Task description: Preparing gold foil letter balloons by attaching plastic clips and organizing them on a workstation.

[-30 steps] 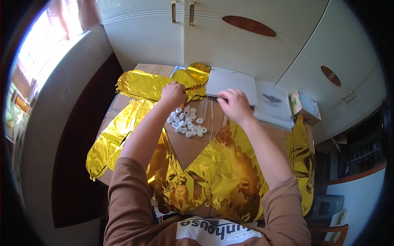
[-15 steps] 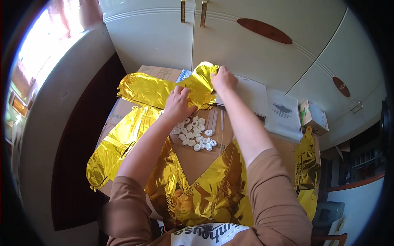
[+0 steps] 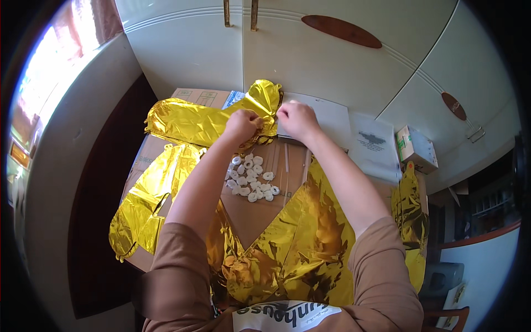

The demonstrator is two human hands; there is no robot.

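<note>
A flat gold foil balloon [image 3: 188,122] lies across the far side of the cardboard, its right part bent upward. Over its right part, my left hand [image 3: 243,126] is closed with curled fingers. My right hand [image 3: 300,119] pinches at the balloon's right edge, beside a white box. What the fingertips of either hand hold is hidden or too small to tell. Below my hands lies a loose group of small white rolls [image 3: 251,180], with thin clear straws [image 3: 286,157] beside it. More gold foil lies at left [image 3: 146,205] and in front of me [image 3: 298,249].
Brown cardboard [image 3: 243,216] covers the table. At the far right are a flat white box [image 3: 326,119], a clear plastic bag [image 3: 373,146] and a small carton [image 3: 417,149]. Another gold foil piece [image 3: 410,216] hangs at the right edge. Pale cupboards [image 3: 310,66] stand behind.
My right hand has come off the balloon's raised part to a lower place at its right edge. My left hand's spread fingers have curled closed. The whole view has shifted slightly.
</note>
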